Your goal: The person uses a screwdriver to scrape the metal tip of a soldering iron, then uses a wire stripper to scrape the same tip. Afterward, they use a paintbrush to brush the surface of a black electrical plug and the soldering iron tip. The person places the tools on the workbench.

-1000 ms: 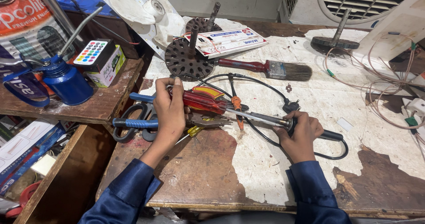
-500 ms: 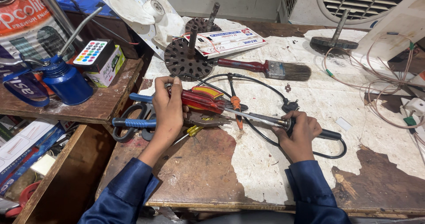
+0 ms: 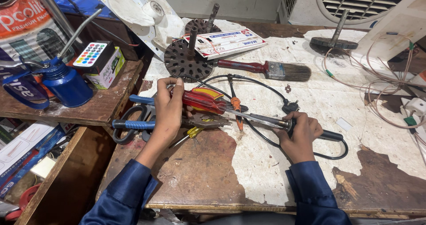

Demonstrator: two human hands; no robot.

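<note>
Left hand (image 3: 168, 107) wrapped tight round the red handle of a big screwdriver (image 3: 208, 101), blade running out rightward to the soldering iron (image 3: 310, 134). Right hand (image 3: 301, 134) clamped on that iron's dark grip, black cord (image 3: 266, 85) looping behind it. Blue-handled pliers (image 3: 133, 123) just under the left palm, paintbrush (image 3: 266, 68) further up the worn bench (image 3: 199, 176).

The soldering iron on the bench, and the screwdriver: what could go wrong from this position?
1. The screwdriver tip meets the soldering iron near the right hand; a slip might jab those fingers.
2. If the iron is hot, which cannot be told, the right hand grips close to its metal.
3. The black cord loops under both tools and could snag, dragging the pliers beside the left hand.
</note>
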